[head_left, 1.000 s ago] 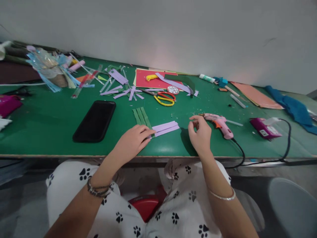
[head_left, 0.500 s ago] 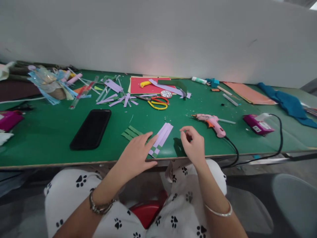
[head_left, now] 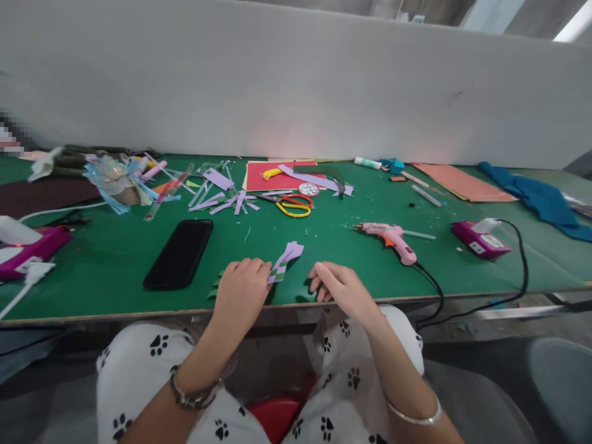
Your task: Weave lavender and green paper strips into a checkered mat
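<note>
My left hand (head_left: 242, 291) is closed on a woven piece of lilac and green paper strips (head_left: 283, 263) and lifts its lilac ends off the green table (head_left: 106, 265) near the front edge. Green strip ends (head_left: 215, 287) stick out to the left of that hand. My right hand (head_left: 333, 285) rests just right of the strips at the table's edge, with its fingers curled and nothing visible in them.
A black phone (head_left: 179, 253) lies left of my hands. A pink glue gun (head_left: 389, 239) with a black cord lies to the right, a magenta box (head_left: 480, 240) beyond it. Yellow and red scissors (head_left: 292, 205), red card (head_left: 268, 176) and loose paper strips lie further back.
The woven strips have been turned and pulled toward the table's front edge, and my left hand now lifts them. My right hand has dropped down to the edge. The camera has tilted up.
</note>
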`<state>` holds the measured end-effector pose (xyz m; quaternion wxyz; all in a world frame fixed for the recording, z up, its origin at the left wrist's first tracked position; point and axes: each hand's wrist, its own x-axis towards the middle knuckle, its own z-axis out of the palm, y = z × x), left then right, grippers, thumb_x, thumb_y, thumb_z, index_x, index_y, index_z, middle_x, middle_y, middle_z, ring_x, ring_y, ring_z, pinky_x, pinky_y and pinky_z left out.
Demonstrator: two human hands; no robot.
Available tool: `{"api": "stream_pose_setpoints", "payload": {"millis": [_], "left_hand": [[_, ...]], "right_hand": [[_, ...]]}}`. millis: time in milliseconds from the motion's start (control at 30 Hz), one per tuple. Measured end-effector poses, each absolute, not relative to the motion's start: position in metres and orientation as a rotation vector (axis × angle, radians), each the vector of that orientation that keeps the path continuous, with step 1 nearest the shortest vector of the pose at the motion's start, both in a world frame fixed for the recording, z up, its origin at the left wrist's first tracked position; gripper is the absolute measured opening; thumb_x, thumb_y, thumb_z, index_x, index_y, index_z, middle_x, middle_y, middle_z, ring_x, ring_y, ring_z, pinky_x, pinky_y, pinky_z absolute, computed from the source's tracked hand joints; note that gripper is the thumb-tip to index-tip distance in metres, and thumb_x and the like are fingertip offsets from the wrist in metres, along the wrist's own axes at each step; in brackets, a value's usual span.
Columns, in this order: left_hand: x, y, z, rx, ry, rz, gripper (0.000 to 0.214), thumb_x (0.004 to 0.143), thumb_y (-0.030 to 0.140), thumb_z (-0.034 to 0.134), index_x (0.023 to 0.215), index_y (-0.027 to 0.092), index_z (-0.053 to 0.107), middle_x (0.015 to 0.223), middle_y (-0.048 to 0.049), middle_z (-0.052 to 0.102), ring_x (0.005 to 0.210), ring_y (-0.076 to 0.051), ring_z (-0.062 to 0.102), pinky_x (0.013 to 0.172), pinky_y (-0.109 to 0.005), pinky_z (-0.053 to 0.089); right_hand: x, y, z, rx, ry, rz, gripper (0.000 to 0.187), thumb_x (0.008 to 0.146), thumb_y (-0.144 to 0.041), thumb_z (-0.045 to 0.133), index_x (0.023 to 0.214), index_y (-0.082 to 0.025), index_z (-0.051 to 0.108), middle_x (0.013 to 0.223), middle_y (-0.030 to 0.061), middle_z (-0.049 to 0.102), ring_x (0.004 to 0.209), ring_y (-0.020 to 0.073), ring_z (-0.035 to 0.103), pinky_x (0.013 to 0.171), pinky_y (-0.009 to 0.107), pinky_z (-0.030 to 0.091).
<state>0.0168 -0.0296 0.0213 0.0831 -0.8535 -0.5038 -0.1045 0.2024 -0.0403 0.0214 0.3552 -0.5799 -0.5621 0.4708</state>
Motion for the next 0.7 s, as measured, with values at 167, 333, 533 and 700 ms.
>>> {"api": "stream_pose_setpoints", "payload": {"millis": [167,333,533,700], "left_hand": [[0.028,-0.029,0.028,-2.495,-1.507,-0.296,0.022,0.081,0.01,0.044,0.082,0.017,0.066,0.075,-0.0089,0.067,0.075,-0.025,0.06,0.063,-0.035,0.041],[0.036,-0.036,0.021,-2.475,-1.553,-0.318,0.022,0.081,0.011,0.046,0.091,0.013,0.065,0.081,-0.0109,0.067,0.079,-0.026,0.06,0.069,-0.037,0.042],[0.041,-0.042,0.012,-2.494,-1.598,-0.271,0.027,0.077,0.017,0.057,0.103,0.012,0.061,0.09,-0.0105,0.065,0.084,-0.026,0.058,0.074,-0.038,0.042],[0.043,-0.043,0.007,-2.494,-1.617,-0.308,0.033,0.077,0.018,0.056,0.109,0.01,0.057,0.091,-0.0118,0.063,0.085,-0.027,0.058,0.076,-0.039,0.041]], "right_hand": [[0.182,-0.024,0.029,-1.433,-1.149,1.626,0.032,0.082,-0.044,0.051,0.068,-0.016,0.059,0.06,0.002,0.064,0.042,0.0067,0.053,0.043,0.019,0.044],[0.172,-0.018,0.029,-1.375,-1.053,1.556,0.024,0.077,-0.029,0.058,0.058,-0.017,0.054,0.051,-0.0047,0.056,0.038,0.004,0.051,0.04,0.015,0.04],[0.173,-0.017,0.023,-1.41,-1.105,1.442,0.018,0.075,-0.012,0.052,0.057,-0.016,0.054,0.043,-0.0087,0.05,0.035,0.0033,0.048,0.039,0.014,0.039],[0.175,-0.015,0.017,-1.434,-1.221,1.38,0.018,0.075,-0.017,0.053,0.056,-0.017,0.053,0.042,-0.0087,0.048,0.034,0.0043,0.046,0.038,0.017,0.039]]}}
